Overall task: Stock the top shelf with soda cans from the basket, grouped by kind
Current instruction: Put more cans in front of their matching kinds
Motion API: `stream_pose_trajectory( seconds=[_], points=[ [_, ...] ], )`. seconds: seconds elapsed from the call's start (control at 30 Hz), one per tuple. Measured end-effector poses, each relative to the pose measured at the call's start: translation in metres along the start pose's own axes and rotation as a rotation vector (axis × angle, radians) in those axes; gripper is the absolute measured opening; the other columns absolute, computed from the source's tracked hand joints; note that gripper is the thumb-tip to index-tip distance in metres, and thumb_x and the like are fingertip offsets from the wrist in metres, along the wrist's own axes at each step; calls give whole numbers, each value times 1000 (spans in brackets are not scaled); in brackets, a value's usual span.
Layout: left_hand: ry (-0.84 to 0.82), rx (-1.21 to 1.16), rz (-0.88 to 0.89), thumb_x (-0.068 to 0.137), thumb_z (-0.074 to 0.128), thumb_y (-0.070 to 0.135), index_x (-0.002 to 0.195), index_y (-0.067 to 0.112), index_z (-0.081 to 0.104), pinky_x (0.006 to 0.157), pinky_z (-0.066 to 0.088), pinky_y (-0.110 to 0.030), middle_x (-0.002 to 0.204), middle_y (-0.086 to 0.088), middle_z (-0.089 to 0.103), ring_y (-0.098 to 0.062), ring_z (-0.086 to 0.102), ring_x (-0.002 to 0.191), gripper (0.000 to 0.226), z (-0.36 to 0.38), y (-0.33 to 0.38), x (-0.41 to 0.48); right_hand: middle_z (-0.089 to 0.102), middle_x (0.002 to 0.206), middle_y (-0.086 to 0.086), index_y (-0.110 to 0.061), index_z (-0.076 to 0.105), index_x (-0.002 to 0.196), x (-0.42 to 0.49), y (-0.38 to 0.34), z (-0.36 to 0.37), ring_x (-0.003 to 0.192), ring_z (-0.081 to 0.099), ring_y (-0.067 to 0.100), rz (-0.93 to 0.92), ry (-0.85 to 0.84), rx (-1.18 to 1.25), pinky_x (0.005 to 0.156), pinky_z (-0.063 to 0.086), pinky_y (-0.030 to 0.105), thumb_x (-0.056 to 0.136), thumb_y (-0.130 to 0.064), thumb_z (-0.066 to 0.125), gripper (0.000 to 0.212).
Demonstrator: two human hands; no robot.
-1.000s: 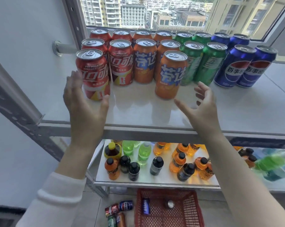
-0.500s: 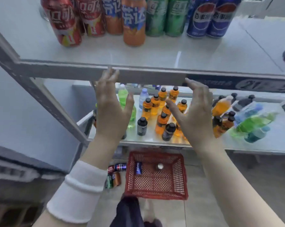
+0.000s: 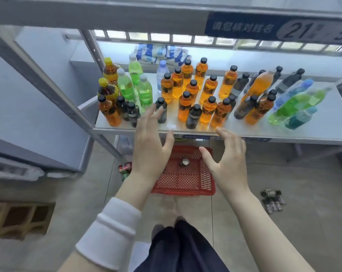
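Cut off above: top shelf (image 3: 107,14), only its grey metal front lip showing, its load unseen. Partly hidden behind the left grip (image 3: 150,152): red plastic lattice basket (image 3: 186,181) on the tiled floor (image 3: 284,173), with one upright soda can (image 3: 184,162) inside, silver top showing. Left grip and right grip (image 3: 230,163) spread apart, empty, above the basket. Left of it, blurred cans (image 3: 125,168) on the floor.
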State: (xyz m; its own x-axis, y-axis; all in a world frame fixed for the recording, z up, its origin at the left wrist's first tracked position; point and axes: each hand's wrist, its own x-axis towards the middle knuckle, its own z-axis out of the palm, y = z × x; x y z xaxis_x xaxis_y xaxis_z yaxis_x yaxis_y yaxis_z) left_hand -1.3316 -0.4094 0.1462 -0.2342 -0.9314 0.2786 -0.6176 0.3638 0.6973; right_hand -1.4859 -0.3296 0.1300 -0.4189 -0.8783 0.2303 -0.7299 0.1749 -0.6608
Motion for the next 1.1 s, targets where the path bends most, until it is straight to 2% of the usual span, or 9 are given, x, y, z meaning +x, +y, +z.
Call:
stream_pose_trajectory(
  seconds=[0.13, 0.33, 0.43, 0.57, 0.7, 0.83, 0.97, 1.1],
  points=[
    [-84, -16, -96, 89, 59, 16, 135, 10, 43, 112, 23, -28, 144, -7, 39, -18, 32, 135, 49, 30, -23, -31, 53, 123, 8, -6, 52, 125, -33, 33, 19, 117, 43, 22, 70, -68, -48, 101, 24, 16, 79, -26, 72, 55],
    [-259, 71, -253, 87, 59, 12, 134, 6, 44, 112, 24, -34, 143, -10, 41, -23, 34, 135, 50, 89, -66, -66, 53, 123, 10, -5, 53, 124, -52, 97, 52, 117, 46, 25, 181, -284, -105, 100, 19, 10, 76, -25, 74, 56],
    [-292, 82, -357, 87, 60, 13, 134, 7, 45, 112, 23, -33, 142, -9, 43, -23, 35, 134, 50, 121, -96, -81, 52, 125, 8, -7, 51, 126, -48, 133, 77, 119, 44, 23, 219, -394, -118, 100, 24, 17, 77, -27, 74, 58],
    [-367, 34, -498, 89, 59, 17, 135, 10, 43, 113, 27, -38, 140, -4, 43, -18, 36, 133, 49, 183, -150, -108, 47, 129, 2, -12, 46, 131, -44, 198, 128, 124, 39, 16, 310, -488, -80, 103, 26, 20, 77, -30, 73, 64],
    [-521, 28, -664, 88, 59, 23, 135, 14, 40, 111, 30, -35, 137, -1, 42, -16, 36, 130, 51, 274, -244, -136, 46, 130, 3, -11, 42, 133, -54, 295, 217, 124, 41, 18, 421, -623, -72, 105, 31, 27, 69, -31, 80, 77],
    [-617, 95, -757, 84, 62, 22, 130, 5, 44, 101, 38, -39, 125, -14, 52, -29, 48, 118, 53, 365, -357, -134, 43, 136, 9, -8, 39, 136, -51, 395, 325, 128, 39, 22, 477, -725, -68, 106, 29, 29, 65, -32, 82, 87],
    [-655, 234, -725, 82, 64, 22, 131, -1, 40, 100, 34, -39, 128, -25, 48, -38, 44, 120, 59, 449, -468, -113, 48, 134, 11, -4, 40, 134, -38, 485, 438, 125, 45, 25, 524, -676, -12, 108, 34, 35, 60, -32, 85, 91],
    [-571, 308, -703, 86, 62, 26, 135, -4, 33, 101, 29, -38, 134, -27, 41, -38, 39, 124, 64, 512, -541, -94, 48, 135, 12, -3, 39, 134, -21, 548, 532, 126, 44, 24, 540, -552, 7, 106, 30, 26, 61, -28, 85, 90]
  ],
)
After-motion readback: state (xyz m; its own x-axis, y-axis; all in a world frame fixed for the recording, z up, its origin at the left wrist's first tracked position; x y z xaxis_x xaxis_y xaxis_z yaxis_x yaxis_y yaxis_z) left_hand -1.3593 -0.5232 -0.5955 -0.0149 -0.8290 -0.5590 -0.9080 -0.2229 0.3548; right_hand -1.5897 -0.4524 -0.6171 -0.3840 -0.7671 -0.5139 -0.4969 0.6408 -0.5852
